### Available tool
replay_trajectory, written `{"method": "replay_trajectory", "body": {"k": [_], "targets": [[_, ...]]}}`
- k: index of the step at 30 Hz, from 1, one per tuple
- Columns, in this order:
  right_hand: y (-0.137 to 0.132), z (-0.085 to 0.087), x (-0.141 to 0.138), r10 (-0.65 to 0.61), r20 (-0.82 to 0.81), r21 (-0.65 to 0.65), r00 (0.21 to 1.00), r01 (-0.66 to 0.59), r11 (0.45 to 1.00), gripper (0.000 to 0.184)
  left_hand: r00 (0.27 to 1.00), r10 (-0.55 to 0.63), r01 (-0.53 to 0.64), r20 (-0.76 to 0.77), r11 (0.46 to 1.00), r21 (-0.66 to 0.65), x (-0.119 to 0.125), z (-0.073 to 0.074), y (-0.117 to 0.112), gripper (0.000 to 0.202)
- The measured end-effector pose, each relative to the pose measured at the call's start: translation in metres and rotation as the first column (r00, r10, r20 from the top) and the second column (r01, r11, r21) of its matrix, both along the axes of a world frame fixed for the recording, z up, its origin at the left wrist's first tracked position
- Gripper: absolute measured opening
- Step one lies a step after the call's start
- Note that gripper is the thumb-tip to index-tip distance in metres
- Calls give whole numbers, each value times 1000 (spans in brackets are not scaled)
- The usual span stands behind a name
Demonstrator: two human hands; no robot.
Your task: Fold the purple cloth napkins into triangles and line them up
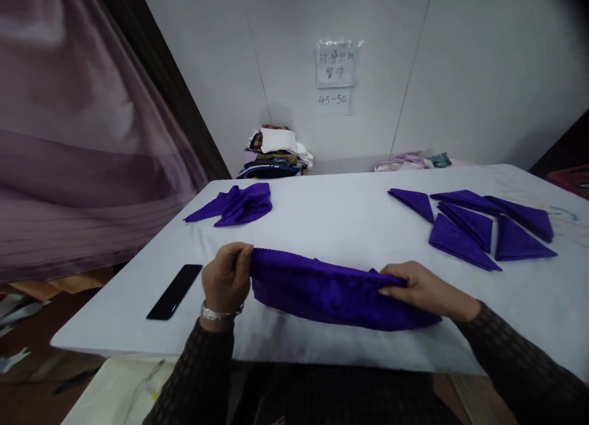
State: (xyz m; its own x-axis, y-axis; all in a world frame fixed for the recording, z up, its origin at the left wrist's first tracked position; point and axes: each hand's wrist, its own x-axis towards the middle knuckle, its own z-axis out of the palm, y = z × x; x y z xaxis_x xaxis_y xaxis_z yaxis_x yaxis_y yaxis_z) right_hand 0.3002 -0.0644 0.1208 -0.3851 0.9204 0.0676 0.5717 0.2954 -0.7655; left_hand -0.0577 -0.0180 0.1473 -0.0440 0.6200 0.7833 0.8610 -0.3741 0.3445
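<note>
Both my hands hold a purple cloth napkin (331, 290) stretched between them, just above the front part of the white table (322, 222). My left hand (226, 278) pinches its upper left corner, and a silver bracelet circles that wrist. Toward the other end, my right hand (416, 287) grips the upper edge between thumb and fingers. The napkin is doubled over, and its lower edge hangs down toward me. Several purple napkins folded into triangles (464, 238) lie at the right. A crumpled purple cloth (246, 204) rests at the back left.
A black phone (175, 292) lies left of my left hand. Behind the table sit a stack of folded clothes (276, 152) and more cloth (409, 161). Paper signs (335, 75) hang on the wall. A mauve curtain (83, 124) drapes along the left.
</note>
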Motion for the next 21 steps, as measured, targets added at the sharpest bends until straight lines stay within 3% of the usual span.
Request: {"method": "replay_trajectory", "body": {"k": [3, 7, 10, 12, 14, 16, 18, 20, 21], "targets": [[-4, 9, 23, 101, 49, -263, 994, -84, 961, 11, 1000, 3, -3, 0, 999, 38, -9, 2, 0, 14], [-9, 10, 39, 145, 6, -479, 989, -124, 869, 9, 999, -28, 30, -30, 999, 39, -16, -2, 6, 16], [-1, 8, 41, 117, -54, -534, 992, -127, 836, 12, 994, -71, 65, -84, 995, -78, -19, -14, 28, 19], [16, 11, 42, 47, -52, -536, 998, -68, 842, 18, 990, -81, 57, -119, 980, -193, -17, -20, 55, 21], [42, 22, 43, -24, -7, -504, 1000, 17, 863, 27, 986, -69, 22, -152, 956, -292, -10, -16, 89, 25], [74, 40, 45, -82, 35, -368, 996, 89, 925, 36, 977, -80, 5, -198, 936, -352, 1, 3, 125, 30], [106, 65, 47, -194, 90, -77, 977, 201, 977, 41, 976, -41, -31, -215, 946, -322, 12, 37, 156, 39], [131, 95, 50, -373, 95, 200, 923, 349, 915, 46, 982, 5, -54, -191, 966, -254, 22, 82, 177, 48], [138, 110, 51, -432, 66, 263, 900, 402, 877, 49, 985, 43, -76, -165, 977, -199, 25, 105, 182, 50]]}}
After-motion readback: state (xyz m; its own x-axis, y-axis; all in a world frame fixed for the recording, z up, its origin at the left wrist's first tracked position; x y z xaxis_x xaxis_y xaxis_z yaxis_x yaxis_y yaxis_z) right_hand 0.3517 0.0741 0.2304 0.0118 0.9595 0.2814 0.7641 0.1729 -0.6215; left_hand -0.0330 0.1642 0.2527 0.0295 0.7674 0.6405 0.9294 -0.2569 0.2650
